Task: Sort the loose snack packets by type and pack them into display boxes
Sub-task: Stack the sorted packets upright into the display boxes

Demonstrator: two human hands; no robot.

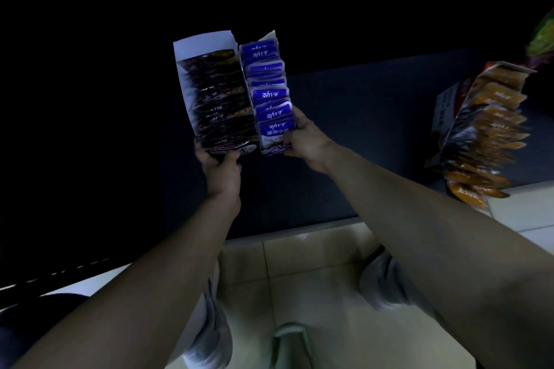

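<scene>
Two display boxes are held side by side above a dark table [344, 129]. The left display box [187, 90] is white-walled and filled with a row of dark packets [218, 99]; my left hand [221, 168] grips its near end from below. The right display box [269, 36] holds a row of purple packets [269, 93] standing upright; my right hand [302, 141] grips its near right corner. The two boxes touch along their long sides.
A third display box [452, 117] packed with orange packets [494, 132] stands tilted at the table's right edge. A green-and-red bag [542, 39] shows at the far right. Below lie a tiled floor [314, 278] and my knees. The far background is dark.
</scene>
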